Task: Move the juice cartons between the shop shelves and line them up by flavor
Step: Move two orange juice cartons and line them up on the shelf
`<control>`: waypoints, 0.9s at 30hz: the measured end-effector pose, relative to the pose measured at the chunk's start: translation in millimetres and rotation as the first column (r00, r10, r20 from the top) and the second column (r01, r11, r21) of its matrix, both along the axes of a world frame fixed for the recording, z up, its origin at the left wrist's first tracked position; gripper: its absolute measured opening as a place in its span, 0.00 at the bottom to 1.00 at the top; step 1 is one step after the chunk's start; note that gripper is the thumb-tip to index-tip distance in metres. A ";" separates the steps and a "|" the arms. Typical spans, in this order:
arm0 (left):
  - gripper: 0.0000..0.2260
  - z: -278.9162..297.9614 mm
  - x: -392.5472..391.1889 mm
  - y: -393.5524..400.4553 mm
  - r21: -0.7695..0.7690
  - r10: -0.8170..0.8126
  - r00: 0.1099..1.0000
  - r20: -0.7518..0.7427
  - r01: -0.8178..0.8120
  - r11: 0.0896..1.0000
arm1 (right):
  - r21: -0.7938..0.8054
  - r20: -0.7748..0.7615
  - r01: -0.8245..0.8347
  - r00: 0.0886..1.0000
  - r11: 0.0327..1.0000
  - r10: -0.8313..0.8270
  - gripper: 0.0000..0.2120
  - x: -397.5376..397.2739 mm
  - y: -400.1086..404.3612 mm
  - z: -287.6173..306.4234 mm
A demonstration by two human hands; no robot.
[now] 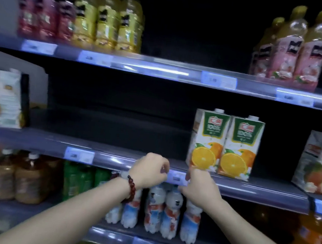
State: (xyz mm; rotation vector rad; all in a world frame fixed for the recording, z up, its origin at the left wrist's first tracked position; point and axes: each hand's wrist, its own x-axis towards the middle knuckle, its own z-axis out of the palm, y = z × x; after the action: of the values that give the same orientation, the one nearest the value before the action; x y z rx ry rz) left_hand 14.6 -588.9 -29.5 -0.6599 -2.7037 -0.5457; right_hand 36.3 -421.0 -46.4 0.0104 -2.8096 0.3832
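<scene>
1. Head view looks at a dark shop shelving unit; on the middle grey metal shelf (123,153) stand two upright white-and-green orange juice cartons (224,143), side by side and touching, right of centre.
2. Key relation: the left-hand carton of the pair sits just above and slightly right of the right hand (199,185). Its long axis is vertical, and its lower front corner meets that hand's raised fingertips (191,171). I judge the right hand much the nearer one for a grasp.
3. Right hand: reaching up and forward over the shelf lip, fingers bent towards the carton base. Blur hides whether they already pinch it or only touch it, so I cannot tell.
4. Left hand (151,170), with a dark red bead bracelet (131,189) at the wrist, is at the shelf edge left of the cartons, fingers curled loosely inward, holding nothing that I can see.
5. More cartons: a peach-coloured one (321,161) further right on the same shelf, and an orange-printed white one (0,98) at far left, well apart, with bare shelf between.
6. Likely next: slide or lift the near carton leftwards.
</scene>
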 end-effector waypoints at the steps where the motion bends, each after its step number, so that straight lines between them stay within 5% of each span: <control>1: 0.10 -2.1 6.1 -19.7 -0.037 0.007 1.000 -0.015 -0.007 0.999 | 0.005 0.027 -0.030 0.999 1.000 0.030 0.14 -0.6 -21.7 -3.1; 5: 0.10 -19.5 26.6 -110.9 -0.124 0.076 0.997 0.003 -0.075 0.989 | -0.026 0.100 -0.131 0.986 0.991 0.133 0.12 -4.3 -113.4 -19.4; 15: 0.09 -15.0 57.9 -313.0 -0.064 0.381 0.924 0.033 -0.378 0.924 | -0.039 0.091 -0.354 0.930 0.935 0.356 0.10 -15.5 -316.1 -3.1; 27: 0.09 -12.2 21.5 -465.2 -0.072 0.594 0.803 0.053 -0.590 0.804 | -0.075 0.048 -0.499 0.863 0.863 0.503 0.08 -60.4 -463.7 13.4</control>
State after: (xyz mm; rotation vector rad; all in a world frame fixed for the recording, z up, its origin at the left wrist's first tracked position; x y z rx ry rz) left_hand 36.1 -1054.1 -41.7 0.2243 -2.7841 -0.3333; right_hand -24.1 -884.7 -32.9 0.7448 -2.8252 0.5925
